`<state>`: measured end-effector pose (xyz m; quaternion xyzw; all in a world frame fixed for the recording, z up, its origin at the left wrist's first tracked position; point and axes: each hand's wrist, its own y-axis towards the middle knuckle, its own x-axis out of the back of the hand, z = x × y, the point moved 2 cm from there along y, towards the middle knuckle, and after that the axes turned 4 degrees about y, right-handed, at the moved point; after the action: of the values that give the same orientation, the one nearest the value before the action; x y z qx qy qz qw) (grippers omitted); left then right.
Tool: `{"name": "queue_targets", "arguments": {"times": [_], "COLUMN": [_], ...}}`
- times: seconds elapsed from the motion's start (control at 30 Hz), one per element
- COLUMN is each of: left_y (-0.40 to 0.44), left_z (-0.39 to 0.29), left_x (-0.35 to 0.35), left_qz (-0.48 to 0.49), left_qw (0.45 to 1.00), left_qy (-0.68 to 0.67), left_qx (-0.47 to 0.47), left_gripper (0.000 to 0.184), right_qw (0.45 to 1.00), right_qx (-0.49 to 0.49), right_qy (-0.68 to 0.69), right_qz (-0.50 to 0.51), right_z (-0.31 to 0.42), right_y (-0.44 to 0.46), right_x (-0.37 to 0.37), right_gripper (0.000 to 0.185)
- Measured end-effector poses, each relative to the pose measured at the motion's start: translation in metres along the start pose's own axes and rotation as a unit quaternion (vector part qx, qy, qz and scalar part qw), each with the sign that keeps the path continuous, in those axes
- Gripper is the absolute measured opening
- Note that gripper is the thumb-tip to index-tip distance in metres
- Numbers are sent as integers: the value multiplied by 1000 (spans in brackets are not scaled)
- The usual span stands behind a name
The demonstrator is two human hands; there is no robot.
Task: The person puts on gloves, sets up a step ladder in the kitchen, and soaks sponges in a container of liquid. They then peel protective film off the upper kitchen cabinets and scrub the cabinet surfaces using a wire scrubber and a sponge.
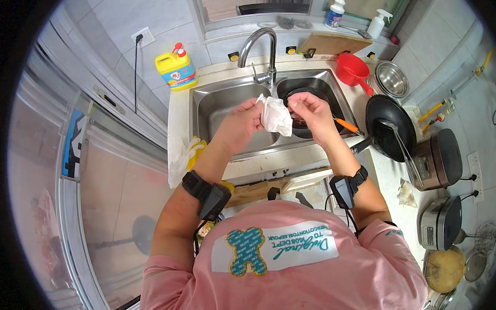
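Left hand [250, 115] grips white cloth [276, 117], apparently; right hand [310, 110] near.

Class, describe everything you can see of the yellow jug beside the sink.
The yellow jug looks like opaque plastic, with a moulded handle at its upper left and a red top. A mostly blue label with red and white print wraps its front; the words are too small to read. It stands upright on the pale counter, by the sink's rear left corner. Nothing else visibly touches it.
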<state>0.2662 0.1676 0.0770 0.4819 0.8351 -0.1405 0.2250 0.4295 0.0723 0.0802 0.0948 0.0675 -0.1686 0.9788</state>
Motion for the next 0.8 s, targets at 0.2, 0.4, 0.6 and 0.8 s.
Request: {"name": "queue_targets", "arguments": {"times": [0.2,0.4,0.6,0.8], "left_y": [3,4,-4,-8], "left_z": [1,-7,-18,-21], "left_x": [-3,9,6,1], "left_qz": [-39,-65,-80,-109], "left_qw": [988,996,996,993], "left_qy": [147,57,17,25], "left_qx": [-2,-19,-40,-44], "left_gripper": [20,21,18,17], "right_qw": [939,996,985,981], "right_qx": [190,54,19,26], "right_qy": [-283,65,169,193], "right_qz": [40,-13,-11,-9], "right_z": [20,19,13,17], "right_y": [-8,-10,-10,-14], "right_x": [-10,3,13,15], "right_gripper": [12,9,12,12]}}
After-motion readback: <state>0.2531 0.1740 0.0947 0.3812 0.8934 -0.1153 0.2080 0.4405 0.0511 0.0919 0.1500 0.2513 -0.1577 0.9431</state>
